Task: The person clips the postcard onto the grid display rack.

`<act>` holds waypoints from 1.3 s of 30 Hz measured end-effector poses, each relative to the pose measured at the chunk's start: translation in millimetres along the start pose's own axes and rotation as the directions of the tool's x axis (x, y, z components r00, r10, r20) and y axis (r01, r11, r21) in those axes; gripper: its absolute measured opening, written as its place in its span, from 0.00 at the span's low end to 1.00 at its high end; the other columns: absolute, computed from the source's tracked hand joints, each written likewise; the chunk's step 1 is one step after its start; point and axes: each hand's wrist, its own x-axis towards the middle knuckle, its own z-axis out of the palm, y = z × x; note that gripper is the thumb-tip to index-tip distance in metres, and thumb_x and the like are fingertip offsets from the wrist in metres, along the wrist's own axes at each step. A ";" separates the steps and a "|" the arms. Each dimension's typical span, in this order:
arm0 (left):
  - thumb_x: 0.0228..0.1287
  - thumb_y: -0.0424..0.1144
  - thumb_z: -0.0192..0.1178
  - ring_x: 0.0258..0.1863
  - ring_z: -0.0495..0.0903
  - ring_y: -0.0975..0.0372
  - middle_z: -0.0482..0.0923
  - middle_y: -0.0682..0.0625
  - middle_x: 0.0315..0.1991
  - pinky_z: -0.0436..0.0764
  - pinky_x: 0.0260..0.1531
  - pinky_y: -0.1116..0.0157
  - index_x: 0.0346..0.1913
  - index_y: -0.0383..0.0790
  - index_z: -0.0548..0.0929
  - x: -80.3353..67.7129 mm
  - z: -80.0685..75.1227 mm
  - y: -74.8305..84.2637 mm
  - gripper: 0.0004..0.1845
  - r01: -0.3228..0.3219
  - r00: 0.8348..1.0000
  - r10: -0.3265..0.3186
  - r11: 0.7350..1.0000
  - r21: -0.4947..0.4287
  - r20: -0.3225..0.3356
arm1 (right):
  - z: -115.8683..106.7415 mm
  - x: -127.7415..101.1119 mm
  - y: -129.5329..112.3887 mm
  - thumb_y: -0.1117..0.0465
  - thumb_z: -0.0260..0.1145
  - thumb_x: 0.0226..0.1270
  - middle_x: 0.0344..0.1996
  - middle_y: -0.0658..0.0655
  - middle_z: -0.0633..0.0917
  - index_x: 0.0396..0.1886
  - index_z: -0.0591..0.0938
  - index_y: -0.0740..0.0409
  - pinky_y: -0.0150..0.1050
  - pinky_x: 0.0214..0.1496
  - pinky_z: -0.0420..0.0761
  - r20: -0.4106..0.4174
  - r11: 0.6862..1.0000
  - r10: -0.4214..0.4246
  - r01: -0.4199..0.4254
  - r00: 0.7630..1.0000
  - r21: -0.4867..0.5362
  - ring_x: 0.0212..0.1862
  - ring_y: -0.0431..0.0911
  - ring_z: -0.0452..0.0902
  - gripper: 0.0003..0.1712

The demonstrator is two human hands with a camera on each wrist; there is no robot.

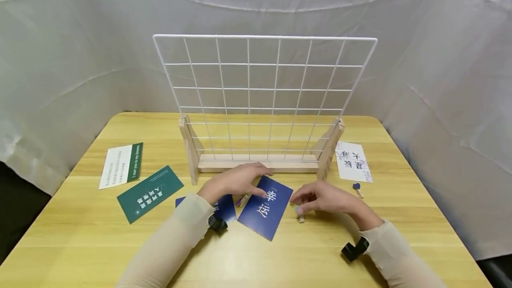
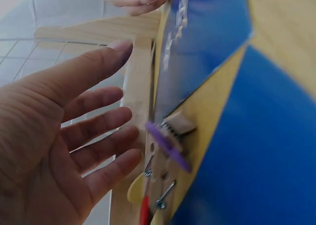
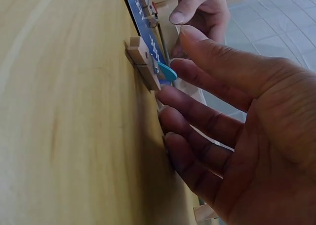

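Tabletop second blue card (image 1: 225,206) half under left hand (image 1: 234,182).

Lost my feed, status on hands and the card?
Both hands open: left hand resting on blue card, right hand at wooden clip. Nothing blocking wire grid.

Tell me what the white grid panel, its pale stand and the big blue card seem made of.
White grid panel: thin metal wire, probably white-coated, judging by its fine rigid bars. Pale stand: unfinished light wood, grain visible. Big blue card: flat printed paper or thin cardboard, matte.
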 end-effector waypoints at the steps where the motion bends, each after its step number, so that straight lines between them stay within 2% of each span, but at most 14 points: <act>1: 0.61 0.52 0.68 0.64 0.70 0.57 0.70 0.49 0.65 0.68 0.64 0.59 0.69 0.42 0.71 0.2 1.8 0.6 0.36 -0.002 1.000 0.002 1.000 0.017 0.002 | 1.0 0.4 0.4 0.54 0.71 0.63 0.38 0.50 0.85 0.50 0.86 0.55 0.35 0.39 0.80 0.003 1.000 -0.003 0.003 1.000 0.004 0.36 0.42 0.78 0.18; 11: 0.59 0.54 0.69 0.66 0.68 0.55 0.68 0.47 0.69 0.67 0.64 0.58 0.68 0.39 0.72 2.7 10.3 4.6 0.37 0.014 1.000 -0.016 0.989 0.150 0.010 | 5.9 1.7 3.2 0.54 0.71 0.63 0.34 0.47 0.82 0.45 0.86 0.51 0.34 0.36 0.78 0.006 1.000 0.013 -0.013 1.000 -0.017 0.34 0.41 0.76 0.12; 20: 0.55 0.55 0.71 0.64 0.69 0.55 0.71 0.48 0.65 0.68 0.63 0.60 0.66 0.41 0.75 1.8 12.0 5.8 0.38 0.025 1.000 -0.025 0.982 0.187 0.000 | 7.7 2.4 1.7 0.56 0.71 0.63 0.32 0.46 0.82 0.40 0.86 0.49 0.33 0.34 0.77 0.001 0.999 0.021 -0.021 1.000 -0.038 0.32 0.40 0.75 0.07; 30: 0.48 0.57 0.75 0.59 0.70 0.56 0.72 0.48 0.59 0.71 0.59 0.61 0.61 0.42 0.77 1.0 13.8 4.5 0.39 0.029 1.000 -0.031 0.982 0.186 0.004 | 9.1 2.5 0.0 0.57 0.71 0.63 0.29 0.46 0.81 0.38 0.85 0.49 0.33 0.32 0.76 0.020 0.998 0.033 -0.032 0.999 -0.045 0.30 0.39 0.74 0.05; 39: 0.46 0.56 0.76 0.46 0.67 0.60 0.70 0.52 0.47 0.72 0.50 0.64 0.54 0.41 0.74 -1.7 11.5 7.0 0.36 0.051 0.998 -0.055 0.991 0.123 0.026 | 8.8 0.2 -1.3 0.56 0.72 0.62 0.27 0.45 0.80 0.37 0.85 0.48 0.33 0.32 0.76 0.035 0.998 0.044 -0.042 0.998 -0.056 0.30 0.39 0.74 0.05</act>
